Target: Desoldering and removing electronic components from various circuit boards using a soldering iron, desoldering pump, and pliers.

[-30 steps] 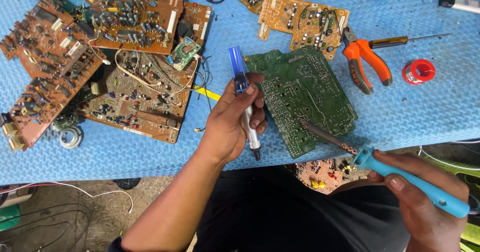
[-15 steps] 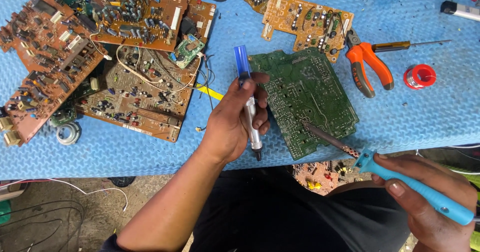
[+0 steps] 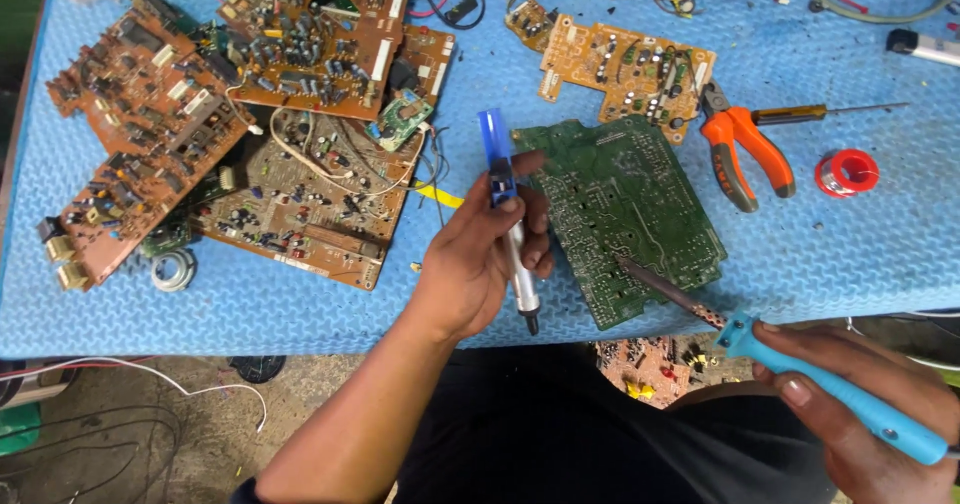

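Midway, I am pressing the soldering iron [image 3: 690, 302], gripped in my closed right hand [image 3: 860, 414], onto the green circuit board [image 3: 620, 214] at its five o'clock corner, my left hand [image 3: 480, 264] clutching a desoldering pump [image 3: 508, 219], not yet applied.

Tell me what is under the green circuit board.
The green circuit board lies on the blue mat. Its upper edge seems to slip under the orange board. Anything beneath its middle is hidden. The soldering iron tip touches its top.

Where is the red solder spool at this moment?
In the head view, the red solder spool lies on the blue mat at the right, just right of the orange pliers.
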